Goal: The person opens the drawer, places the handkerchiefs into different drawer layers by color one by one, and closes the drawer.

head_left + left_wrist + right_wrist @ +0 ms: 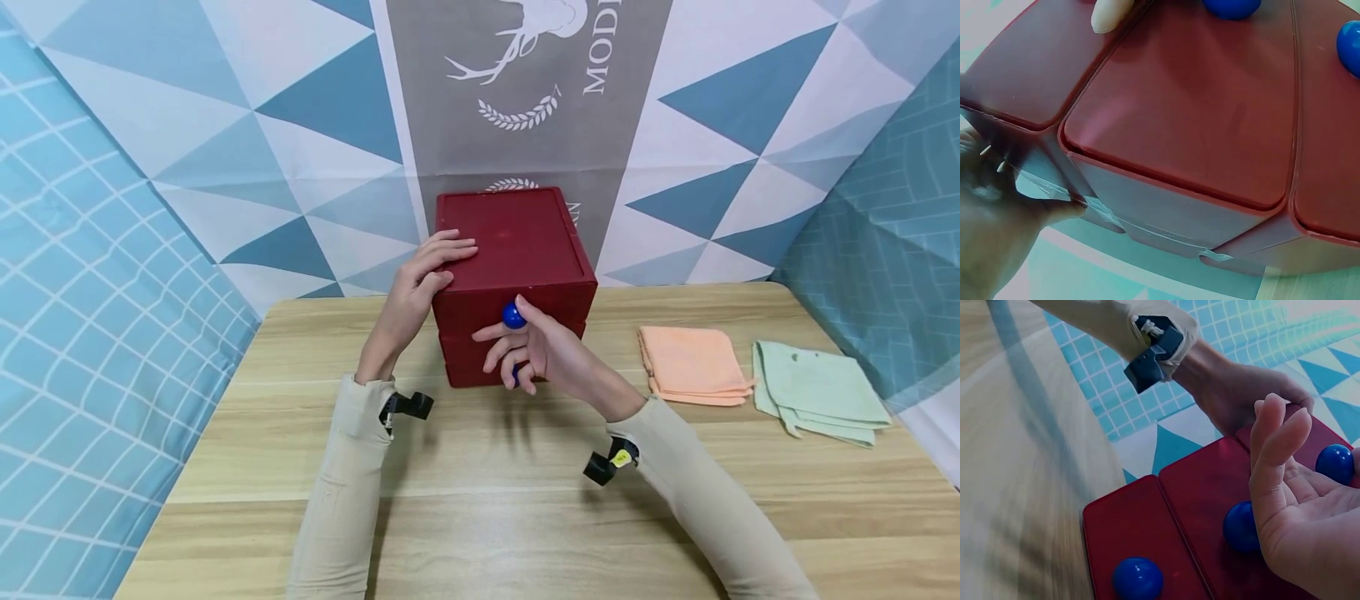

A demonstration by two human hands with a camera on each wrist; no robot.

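A dark red drawer cabinet (517, 242) stands at the table's back, its three stacked drawer fronts flush in the left wrist view. Each drawer bears a round blue knob. My left hand (420, 287) rests on the cabinet's top left edge, thumb on the near corner and fingers across the top. With thumb and index finger, my right hand (551, 350) pinches the top drawer's knob (513, 315); its other fingers spread loosely before the lower drawers. In the right wrist view, the middle knob (1241, 527) sits partly behind that hand and the bottom knob (1138, 579) shows fully.
Right of the cabinet lie a folded orange cloth (693, 362) and a folded green cloth (817, 387). Wood-grain tabletop (480, 517) extends in front. A patterned backdrop (315, 150) rises behind the cabinet, with tiled-print sheets at both sides.
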